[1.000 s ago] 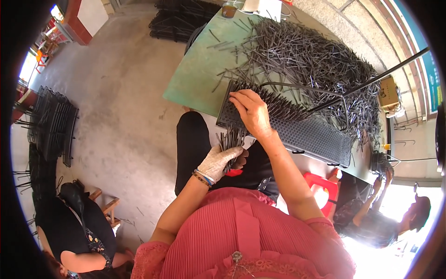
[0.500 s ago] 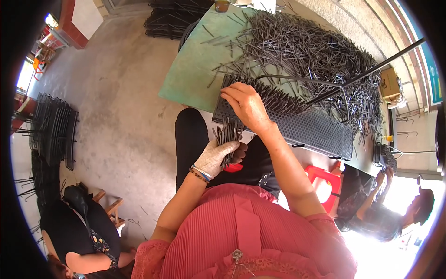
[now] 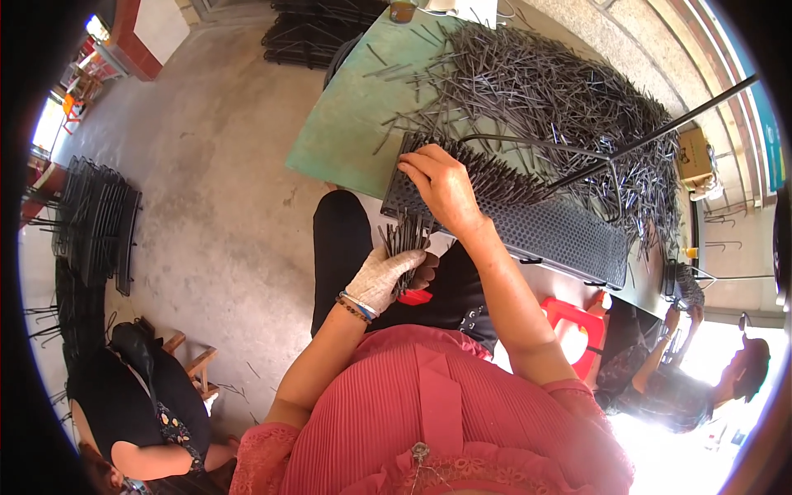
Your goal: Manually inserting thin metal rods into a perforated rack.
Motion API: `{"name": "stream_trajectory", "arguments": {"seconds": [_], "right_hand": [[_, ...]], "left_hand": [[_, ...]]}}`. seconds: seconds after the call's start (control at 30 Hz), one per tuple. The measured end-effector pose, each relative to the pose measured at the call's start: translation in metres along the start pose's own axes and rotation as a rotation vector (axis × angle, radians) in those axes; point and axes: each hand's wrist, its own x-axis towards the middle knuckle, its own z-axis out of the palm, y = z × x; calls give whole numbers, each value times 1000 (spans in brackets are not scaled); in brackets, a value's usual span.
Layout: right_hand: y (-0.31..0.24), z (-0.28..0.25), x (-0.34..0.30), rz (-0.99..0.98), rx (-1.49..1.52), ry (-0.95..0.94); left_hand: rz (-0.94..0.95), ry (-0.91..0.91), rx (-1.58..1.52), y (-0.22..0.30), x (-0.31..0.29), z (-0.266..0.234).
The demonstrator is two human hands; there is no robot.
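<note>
Tabletop [image 3: 334,136]: green. Floor [image 3: 214,181]: grey concrete, stained, left of the tabletop. Wall [image 3: 631,41]: pale blocks, along the tabletop's far side. Wooden stool [image 3: 200,361]: partly hidden, lower left of the tabletop. Daylight: glaring, lower right of the tabletop.

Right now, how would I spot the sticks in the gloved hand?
Find the big green table, then look just this side of it. There the gloved left hand grips a bunch of thin dark sticks. Unlike the loose pile scattered across the table, these are bundled together.
</note>
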Motion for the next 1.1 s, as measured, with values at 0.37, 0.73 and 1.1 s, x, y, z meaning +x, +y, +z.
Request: {"name": "stream_trajectory", "arguments": {"seconds": [0.37,0.73,1.1], "right_hand": [[6,-4,-7,-43,-15,-44],[6,0,-17,-119,-111,0],[0,4,-15,-173,-246,102]], "left_hand": [[17,38,-110,4,5,1],[-15,69,-55,2,4,-1],[9,71,-33,3,4,-1]]}}
